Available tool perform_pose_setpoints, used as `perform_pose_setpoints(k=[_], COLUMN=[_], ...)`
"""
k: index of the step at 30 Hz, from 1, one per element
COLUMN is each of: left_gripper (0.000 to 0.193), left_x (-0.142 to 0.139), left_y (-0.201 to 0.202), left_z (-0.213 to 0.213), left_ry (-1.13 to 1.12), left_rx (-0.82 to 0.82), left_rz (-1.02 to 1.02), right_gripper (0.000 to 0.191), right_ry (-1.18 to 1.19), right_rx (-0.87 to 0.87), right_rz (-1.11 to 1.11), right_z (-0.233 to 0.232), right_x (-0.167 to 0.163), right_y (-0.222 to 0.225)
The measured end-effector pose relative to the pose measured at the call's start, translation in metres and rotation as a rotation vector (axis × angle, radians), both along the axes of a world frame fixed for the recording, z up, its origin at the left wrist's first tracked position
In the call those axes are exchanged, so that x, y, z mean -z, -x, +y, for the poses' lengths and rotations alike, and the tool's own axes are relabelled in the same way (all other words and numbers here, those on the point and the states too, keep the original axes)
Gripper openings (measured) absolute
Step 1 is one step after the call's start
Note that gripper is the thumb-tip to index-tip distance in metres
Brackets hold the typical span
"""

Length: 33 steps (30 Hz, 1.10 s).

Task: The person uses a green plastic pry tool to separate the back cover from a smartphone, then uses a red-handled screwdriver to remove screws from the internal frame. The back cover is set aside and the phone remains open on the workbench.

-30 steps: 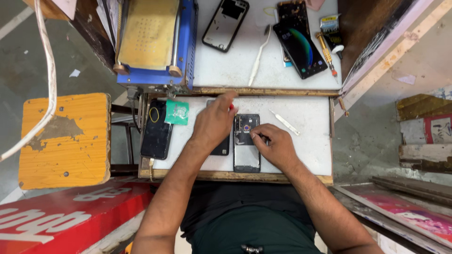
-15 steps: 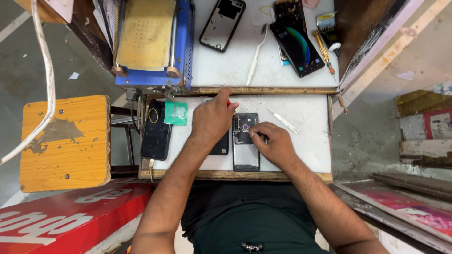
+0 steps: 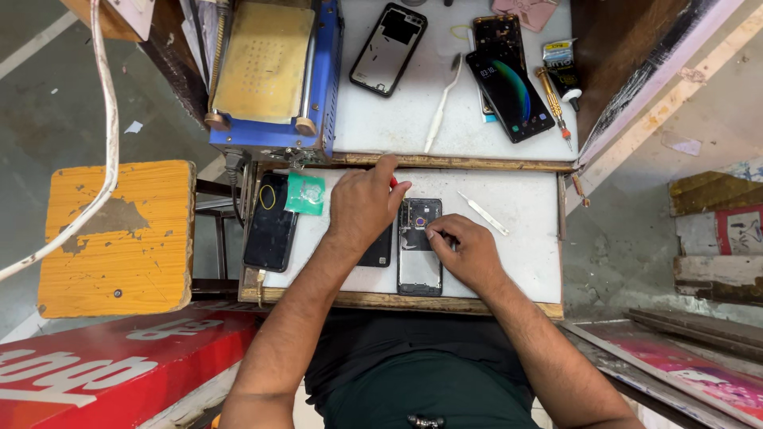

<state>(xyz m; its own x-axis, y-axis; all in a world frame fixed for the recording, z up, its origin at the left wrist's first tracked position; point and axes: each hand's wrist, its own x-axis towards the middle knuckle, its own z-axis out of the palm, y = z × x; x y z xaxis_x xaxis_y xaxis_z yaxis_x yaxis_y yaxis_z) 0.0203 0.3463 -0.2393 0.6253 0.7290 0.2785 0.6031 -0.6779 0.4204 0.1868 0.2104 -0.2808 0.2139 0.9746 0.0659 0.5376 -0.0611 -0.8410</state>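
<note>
Both hands work over an opened phone frame [image 3: 420,246] that lies flat on the white surface [image 3: 524,238], directly between them. The left hand [image 3: 364,205] rests palm down with its fingers curled over the frame's upper left corner, and something red [image 3: 393,182], probably a tool handle, peeps out by its fingertips, though too little shows to tell what it is. Under that hand's heel lies a dark phone part [image 3: 378,248], touching the frame's left edge. The right hand [image 3: 469,250] sits at the frame's right side, thumb and forefinger pinched together against the upper half, near the camera opening; whatever they pinch is too small to make out. Just beyond the right hand lies a slim white pry tool [image 3: 483,213]. Left of the left hand are a green square pad [image 3: 305,194] and a black phone [image 3: 270,222] lying face up. Farther off, past both hands, lie a blue heating plate [image 3: 274,75], a phone back cover [image 3: 389,48], a lit phone [image 3: 510,94] and a screwdriver [image 3: 554,103].
</note>
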Motion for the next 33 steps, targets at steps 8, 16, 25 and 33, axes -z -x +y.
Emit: perform_pose_setpoints(k=[8, 16, 25, 33], left_gripper=[0.041, 0.05, 0.055, 0.058], left_x=[0.005, 0.016, 0.029, 0.032], left_y=[-0.001, 0.008, 0.028, 0.029], left_z=[-0.007, -0.021, -0.031, -0.033], left_ry=[-0.141, -0.269, -0.107, -0.1], left_rx=[0.027, -0.048, -0.117, -0.119], left_rz=[-0.102, -0.318, -0.291, -0.306], right_gripper=[0.012, 0.013, 0.014, 0.014], right_ry=[-0.02, -0.047, -0.013, 0.012], right_rx=[0.001, 0.006, 0.006, 0.0], right_rz=[-0.003, -0.005, -0.018, -0.025], right_z=[0.0, -0.001, -0.002, -0.003], right_x=[-0.001, 0.003, 0.008, 0.011], right_y=[0.001, 0.0, 0.0, -0.002])
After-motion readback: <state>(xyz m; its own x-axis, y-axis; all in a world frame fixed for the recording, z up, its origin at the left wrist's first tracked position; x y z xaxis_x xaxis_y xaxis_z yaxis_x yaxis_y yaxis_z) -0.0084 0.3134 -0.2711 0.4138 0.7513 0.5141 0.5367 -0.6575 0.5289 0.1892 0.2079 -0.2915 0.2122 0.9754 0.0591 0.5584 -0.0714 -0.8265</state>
